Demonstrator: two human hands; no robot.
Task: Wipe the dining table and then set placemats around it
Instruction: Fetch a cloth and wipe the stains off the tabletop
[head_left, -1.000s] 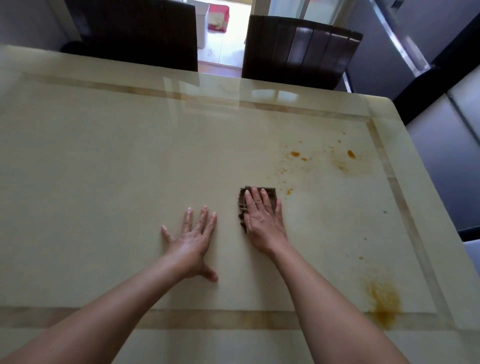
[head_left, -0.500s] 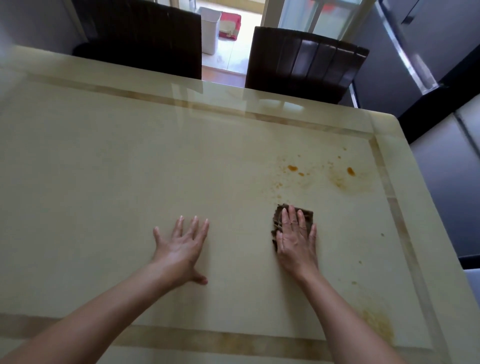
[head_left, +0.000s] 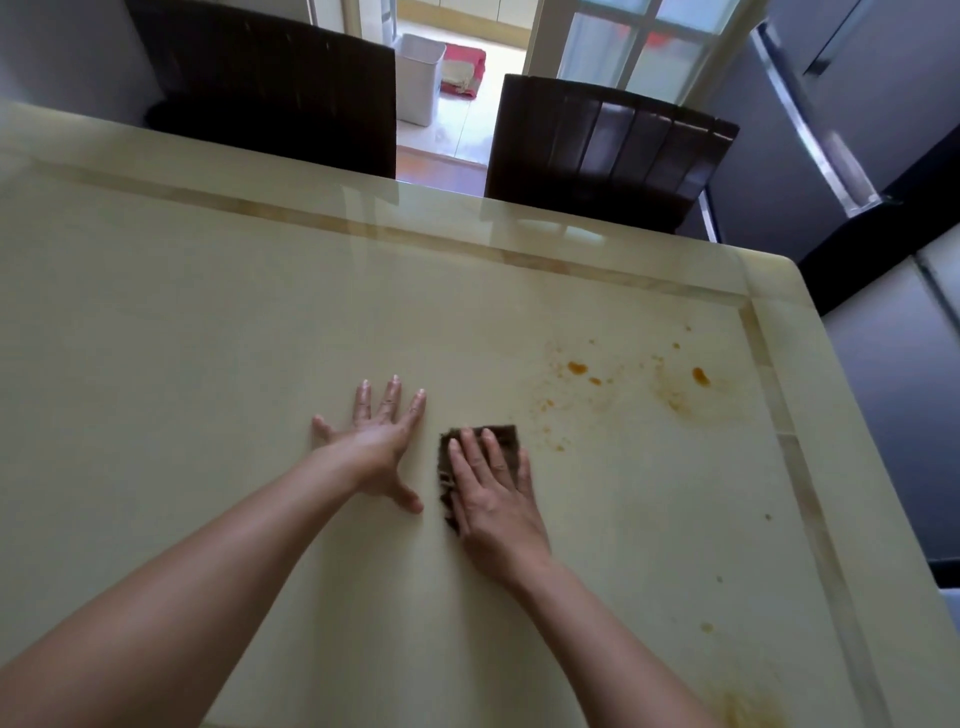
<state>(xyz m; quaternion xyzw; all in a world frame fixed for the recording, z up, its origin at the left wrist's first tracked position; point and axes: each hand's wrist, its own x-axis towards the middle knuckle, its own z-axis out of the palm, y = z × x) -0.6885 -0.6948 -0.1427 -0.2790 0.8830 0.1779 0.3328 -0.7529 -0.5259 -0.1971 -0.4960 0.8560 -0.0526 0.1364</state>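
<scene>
A glossy cream dining table with a tan inlay border fills the view. A folded dark brown cloth lies flat near the table's middle, and my right hand presses down on it with fingers spread over it. Just left of it, my left hand rests palm down on the bare tabletop, fingers apart, holding nothing. Orange sauce spots and smears dot the surface to the right of the cloth. A faint orange smear shows at the near right. No placemats are in view.
Two dark brown chairs stand at the far side, one at the left and one at the right. Behind them a doorway shows a white bin. A grey cabinet stands off the table's right edge.
My right hand slid the cloth right and then back left, ending close beside my left hand. The view has tilted up, showing more of the chairs.
</scene>
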